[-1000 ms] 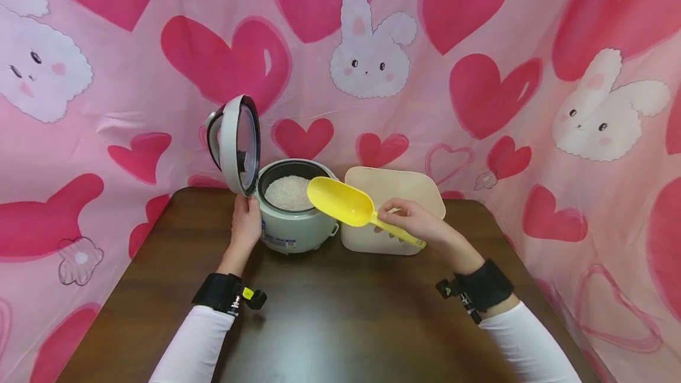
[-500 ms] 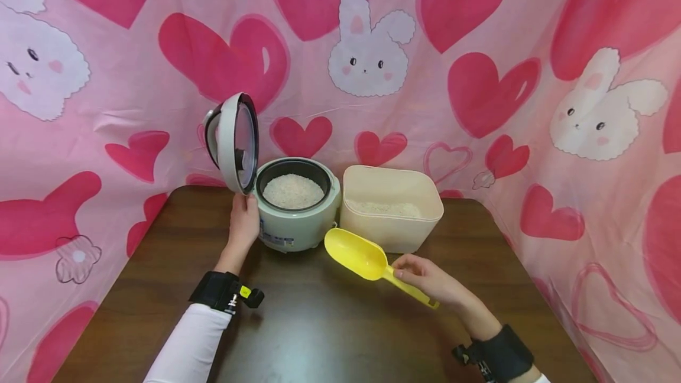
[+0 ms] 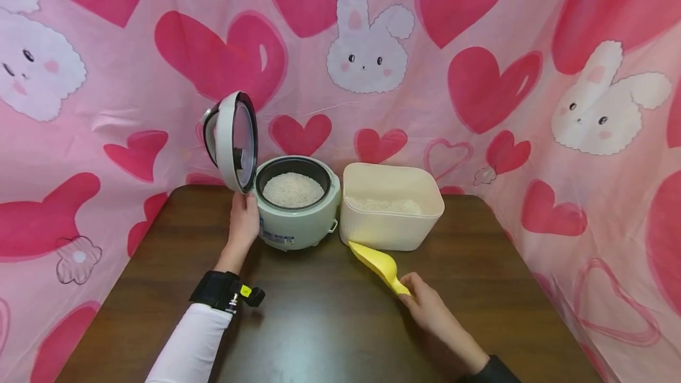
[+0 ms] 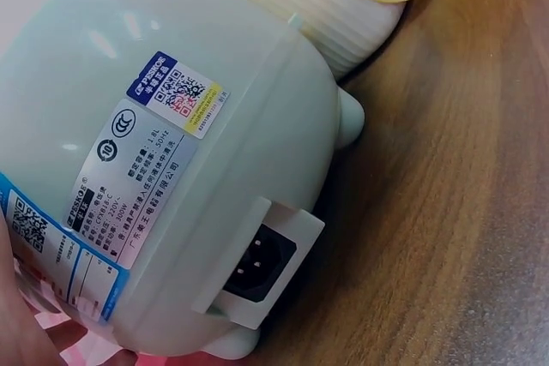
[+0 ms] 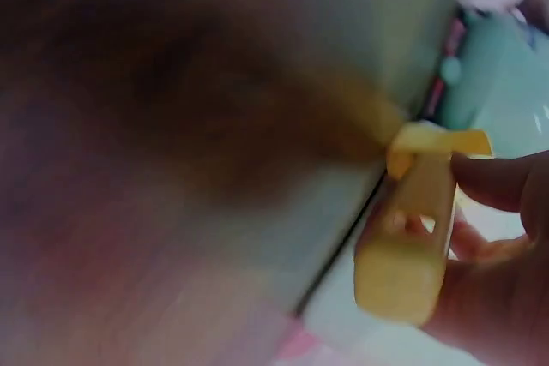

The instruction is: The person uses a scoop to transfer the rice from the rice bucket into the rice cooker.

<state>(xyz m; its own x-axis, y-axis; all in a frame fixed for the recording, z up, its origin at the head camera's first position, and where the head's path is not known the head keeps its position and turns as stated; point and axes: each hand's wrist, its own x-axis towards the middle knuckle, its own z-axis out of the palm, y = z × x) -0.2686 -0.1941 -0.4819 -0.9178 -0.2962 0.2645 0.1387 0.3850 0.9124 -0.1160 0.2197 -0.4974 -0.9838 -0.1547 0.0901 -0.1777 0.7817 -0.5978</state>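
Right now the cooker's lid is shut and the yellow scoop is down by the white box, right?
Not quite. The rice cooker has its lid standing open, with rice showing inside, as the head view shows. The rest holds: the right hand holds the yellow scoop low by the white box.

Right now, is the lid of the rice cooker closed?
No, the lid stands open above the rice cooker, and white rice shows inside.

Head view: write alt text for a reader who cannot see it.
A person's right hand holds a yellow scoop low over a brown table, while the left hand rests against an open rice cooker beside a cream container.
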